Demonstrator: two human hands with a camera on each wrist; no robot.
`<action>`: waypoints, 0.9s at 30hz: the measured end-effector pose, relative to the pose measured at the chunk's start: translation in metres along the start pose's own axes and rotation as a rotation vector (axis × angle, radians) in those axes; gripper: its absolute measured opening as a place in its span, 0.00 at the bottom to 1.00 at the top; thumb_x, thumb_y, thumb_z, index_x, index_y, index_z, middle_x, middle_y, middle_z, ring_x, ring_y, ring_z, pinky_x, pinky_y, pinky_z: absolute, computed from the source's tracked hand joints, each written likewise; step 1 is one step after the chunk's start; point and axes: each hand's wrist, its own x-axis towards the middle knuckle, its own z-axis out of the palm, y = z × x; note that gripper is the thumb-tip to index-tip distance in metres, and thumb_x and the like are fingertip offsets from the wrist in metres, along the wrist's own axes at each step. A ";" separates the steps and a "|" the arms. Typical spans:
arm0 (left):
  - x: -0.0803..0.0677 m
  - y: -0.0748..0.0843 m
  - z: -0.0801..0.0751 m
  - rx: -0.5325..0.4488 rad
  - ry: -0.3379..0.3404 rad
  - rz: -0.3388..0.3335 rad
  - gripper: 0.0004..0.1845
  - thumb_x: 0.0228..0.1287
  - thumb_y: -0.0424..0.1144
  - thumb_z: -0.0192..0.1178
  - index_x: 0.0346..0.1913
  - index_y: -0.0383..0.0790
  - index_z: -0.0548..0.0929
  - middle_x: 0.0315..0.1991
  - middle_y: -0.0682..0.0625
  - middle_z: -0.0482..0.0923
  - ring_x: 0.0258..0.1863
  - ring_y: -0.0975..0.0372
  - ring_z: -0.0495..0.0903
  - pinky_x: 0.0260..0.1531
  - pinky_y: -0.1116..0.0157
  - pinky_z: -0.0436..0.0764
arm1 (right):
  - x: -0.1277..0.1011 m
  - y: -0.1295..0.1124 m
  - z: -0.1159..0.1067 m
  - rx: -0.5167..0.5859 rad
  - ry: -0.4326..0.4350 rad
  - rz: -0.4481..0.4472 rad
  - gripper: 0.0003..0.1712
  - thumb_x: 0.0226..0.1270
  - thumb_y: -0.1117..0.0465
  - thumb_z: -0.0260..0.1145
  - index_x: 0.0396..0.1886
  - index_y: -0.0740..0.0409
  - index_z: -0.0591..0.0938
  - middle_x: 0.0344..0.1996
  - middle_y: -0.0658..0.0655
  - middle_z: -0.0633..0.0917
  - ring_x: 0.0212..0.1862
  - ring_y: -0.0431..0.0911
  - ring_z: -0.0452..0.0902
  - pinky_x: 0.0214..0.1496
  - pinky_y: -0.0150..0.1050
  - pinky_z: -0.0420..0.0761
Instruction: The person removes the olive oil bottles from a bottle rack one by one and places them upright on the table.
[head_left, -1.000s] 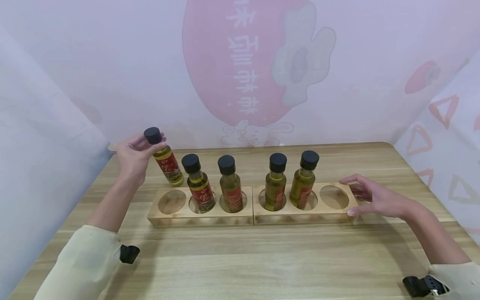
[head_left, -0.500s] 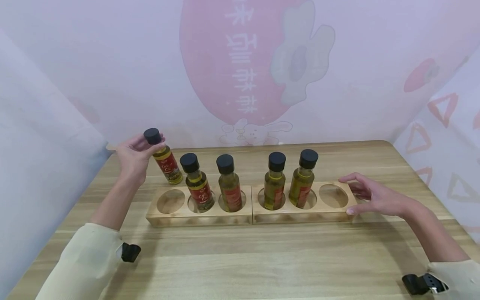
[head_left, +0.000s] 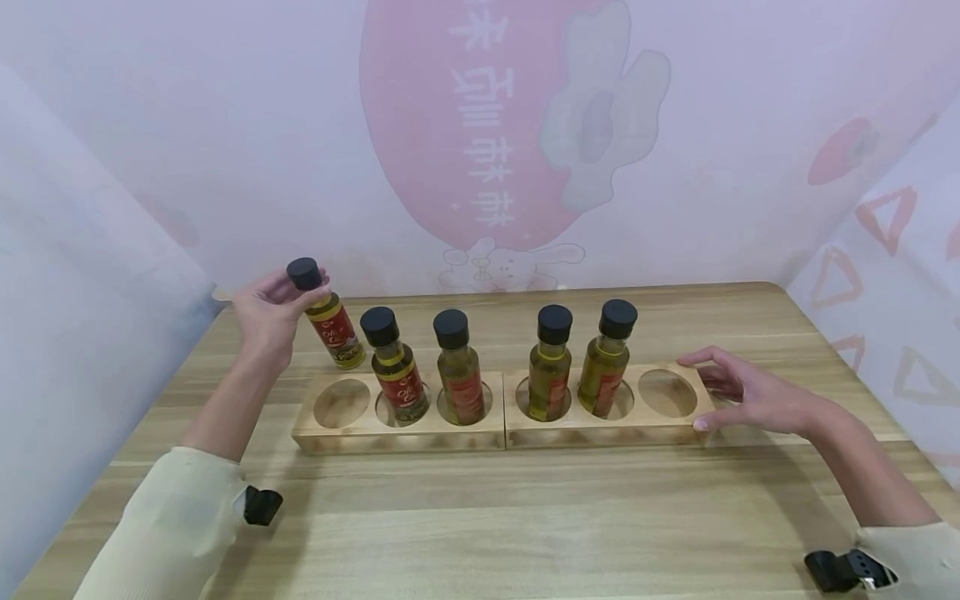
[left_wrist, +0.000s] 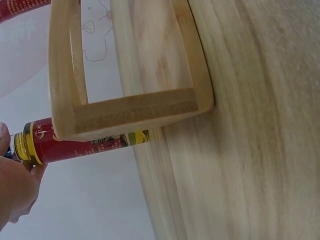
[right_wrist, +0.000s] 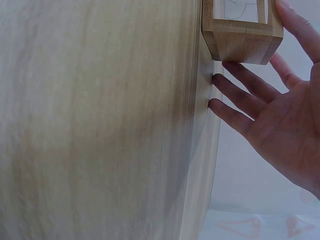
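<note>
The wooden surface [head_left: 480,517] bore, end to end, the left rack [head_left: 337,442] with two bottles [head_left: 403,387] at its middle and right, and the right rack [head_left: 600,436] with two at its left and middle. The right hand [head_left: 757,398] had its fingers spread apart at the right rack's outer end, thumb touching. Farther back, behind the left rack's outer end, the left hand [head_left: 266,317] was clamped on a fifth bottle [head_left: 337,332] just below its cap [head_left: 303,272].
</note>
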 end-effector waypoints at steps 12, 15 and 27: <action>0.001 -0.004 0.000 0.000 -0.058 0.048 0.21 0.54 0.17 0.73 0.50 0.40 0.89 0.41 0.51 0.91 0.42 0.63 0.91 0.52 0.75 0.83 | 0.000 0.000 0.000 -0.003 -0.005 0.008 0.43 0.60 0.67 0.78 0.71 0.64 0.65 0.66 0.76 0.75 0.69 0.74 0.68 0.60 0.27 0.75; 0.001 -0.005 -0.001 0.029 -0.068 0.058 0.21 0.56 0.19 0.73 0.50 0.41 0.89 0.41 0.53 0.91 0.43 0.64 0.90 0.52 0.75 0.83 | 0.000 0.000 0.000 -0.008 -0.007 0.006 0.43 0.60 0.67 0.78 0.71 0.64 0.66 0.66 0.76 0.75 0.69 0.74 0.69 0.61 0.27 0.74; -0.005 0.000 -0.007 0.151 -0.117 -0.002 0.28 0.60 0.26 0.75 0.63 0.43 0.83 0.41 0.64 0.90 0.45 0.71 0.87 0.59 0.75 0.79 | -0.003 0.003 -0.001 -0.013 -0.006 0.014 0.44 0.60 0.67 0.78 0.71 0.64 0.65 0.67 0.77 0.74 0.69 0.75 0.68 0.61 0.28 0.75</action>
